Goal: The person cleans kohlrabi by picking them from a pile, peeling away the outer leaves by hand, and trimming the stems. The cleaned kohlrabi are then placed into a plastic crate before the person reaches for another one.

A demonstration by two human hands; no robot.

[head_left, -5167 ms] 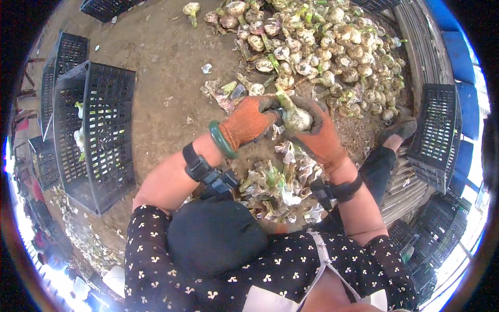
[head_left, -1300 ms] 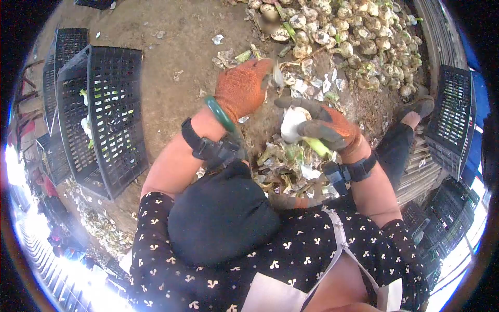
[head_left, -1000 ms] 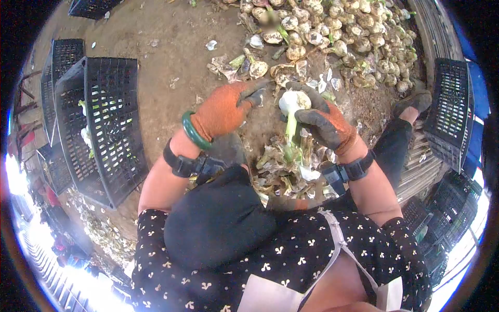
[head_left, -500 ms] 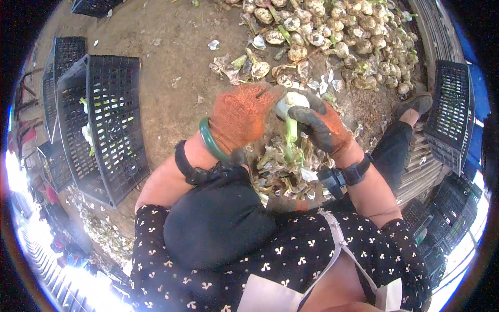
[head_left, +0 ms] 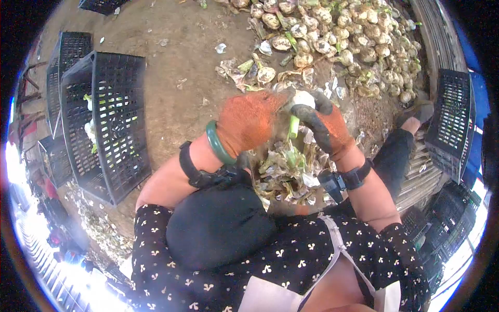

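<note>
Head view: one garlic bulb (head_left: 304,99), between the hands, stem (head_left: 294,126) projecting; right hand (head_left: 331,127), pinching it; left hand (head_left: 247,119), blurred beside it, finger closure cannot be told; presumably light, firm, papery-skinned, bruisable; best gripped round its widest part.

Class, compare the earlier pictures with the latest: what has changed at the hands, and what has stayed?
The left hand, apart from the bulb a second ago, has moved rightward to it; blur hides its grip. The held bulb looks whiter than at first, its stalk now pointing down the picture instead of up. The right hand still holds it; the large black crate stayed put.
</note>
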